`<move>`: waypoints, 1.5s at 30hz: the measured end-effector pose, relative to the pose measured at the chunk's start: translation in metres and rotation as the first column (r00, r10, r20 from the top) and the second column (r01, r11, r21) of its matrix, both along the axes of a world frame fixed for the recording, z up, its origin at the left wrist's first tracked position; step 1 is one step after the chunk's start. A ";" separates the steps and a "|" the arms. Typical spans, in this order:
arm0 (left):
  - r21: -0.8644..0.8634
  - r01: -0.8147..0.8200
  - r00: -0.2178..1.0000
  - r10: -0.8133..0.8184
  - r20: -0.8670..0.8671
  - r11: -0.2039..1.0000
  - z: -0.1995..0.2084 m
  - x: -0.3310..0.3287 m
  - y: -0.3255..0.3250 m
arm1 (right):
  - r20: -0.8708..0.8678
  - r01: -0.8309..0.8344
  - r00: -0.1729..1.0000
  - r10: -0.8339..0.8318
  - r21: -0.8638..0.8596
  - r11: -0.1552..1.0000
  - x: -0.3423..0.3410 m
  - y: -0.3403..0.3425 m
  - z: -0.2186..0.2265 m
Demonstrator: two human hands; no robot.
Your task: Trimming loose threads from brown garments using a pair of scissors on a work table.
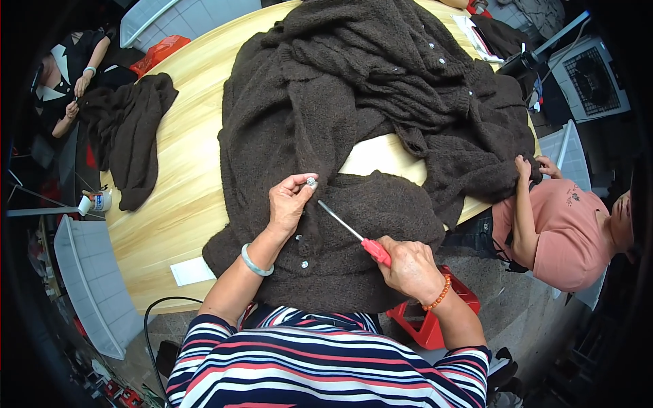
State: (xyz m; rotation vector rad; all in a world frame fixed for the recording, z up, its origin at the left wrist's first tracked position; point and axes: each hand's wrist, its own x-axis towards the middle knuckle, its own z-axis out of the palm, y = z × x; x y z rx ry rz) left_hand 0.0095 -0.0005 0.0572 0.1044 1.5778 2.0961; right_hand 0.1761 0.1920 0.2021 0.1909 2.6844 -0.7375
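A dark brown knitted cardigan [381,204] lies spread before me, hanging over the near table edge. My left hand [289,202] is closed in a pinch on a sparkly round button [311,181] of the cardigan. Held in my right hand [410,269] is a red-handled screwdriver-like tool [350,231] with a slim metal shaft. Its tip points toward the left fingertips, a little apart from the button. More shiny buttons [304,264] sit on the knit below my left wrist.
More brown knitwear [354,61] covers the middle of the pale wooden table [197,136]. A white paper [192,271] lies at the near left. A red crate [435,319] is below the table's edge. People [558,224] handle brown garments at right and far left.
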 end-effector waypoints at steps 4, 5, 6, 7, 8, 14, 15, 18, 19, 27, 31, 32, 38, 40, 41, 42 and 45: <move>-0.092 -0.018 0.999 0.015 -0.034 0.996 -0.004 -0.004 -0.004 | -0.027 0.060 0.998 -0.061 -0.031 0.998 0.004 0.001 -0.001; -0.100 0.027 0.999 -0.029 -0.015 0.995 -0.006 -0.003 -0.006 | -0.024 0.057 0.998 -0.058 -0.032 0.998 0.005 0.002 -0.004; -0.099 0.026 1.000 -0.027 -0.011 0.995 -0.001 -0.001 -0.003 | -0.084 0.057 0.995 -0.058 -0.012 0.998 0.005 0.002 -0.007; -0.101 0.086 0.996 -0.089 -0.026 0.991 0.004 0.003 0.001 | -0.144 0.058 0.988 -0.056 0.008 0.998 0.005 0.003 -0.009; -0.104 0.145 0.988 -0.150 -0.039 0.984 0.011 0.006 0.002 | -0.138 0.054 0.989 -0.052 0.009 0.999 0.006 0.003 -0.009; 0.004 0.127 0.958 -0.124 0.258 0.992 0.025 0.022 -0.019 | -0.118 0.081 0.990 -0.082 -0.018 0.997 0.009 0.007 -0.010; 0.071 0.047 0.927 -0.070 0.369 0.996 0.025 0.023 -0.025 | -0.117 0.090 0.989 -0.093 -0.029 0.996 0.011 0.007 -0.009; 0.232 -0.111 0.852 -0.028 0.522 0.966 0.028 0.018 -0.037 | -0.113 0.086 0.990 -0.088 -0.021 0.996 0.010 0.006 -0.003; 0.219 -0.138 0.846 0.000 0.533 0.966 0.030 0.021 -0.038 | -0.108 0.090 0.990 -0.092 -0.025 0.996 0.010 0.005 -0.003; 0.046 -0.093 0.976 0.082 0.200 0.995 0.016 0.044 -0.018 | -0.012 -0.099 0.995 0.099 -0.045 0.994 0.017 0.001 0.005; -0.252 -0.031 0.999 0.025 -0.028 0.967 -0.016 0.056 -0.018 | 0.077 -0.179 0.981 0.179 -0.008 0.984 0.023 0.000 0.014; -0.251 -0.032 0.999 0.026 -0.030 0.967 -0.021 0.056 -0.019 | 0.103 -0.165 0.981 0.162 0.018 0.986 0.024 0.000 0.016; -0.185 -0.079 0.996 0.086 0.033 0.980 -0.018 0.057 -0.017 | 0.214 -0.227 0.949 0.230 -0.039 0.973 0.034 -0.005 0.018; -0.128 -0.064 0.993 0.077 0.094 0.990 -0.016 0.058 -0.020 | 0.160 -0.173 0.971 0.175 -0.027 0.985 0.035 -0.001 0.016; -0.072 -0.053 0.985 0.063 0.159 0.996 -0.014 0.060 -0.024 | 0.110 -0.119 0.987 0.120 -0.021 0.993 0.036 0.001 0.015; -0.068 -0.049 0.986 0.059 0.154 0.996 -0.009 0.062 -0.026 | 0.105 -0.115 0.988 0.116 -0.017 0.993 0.036 0.002 0.015; -0.175 0.078 0.994 -0.063 0.090 0.982 0.000 0.071 -0.037 | 0.077 -0.071 0.994 0.073 -0.032 0.997 0.035 0.004 0.013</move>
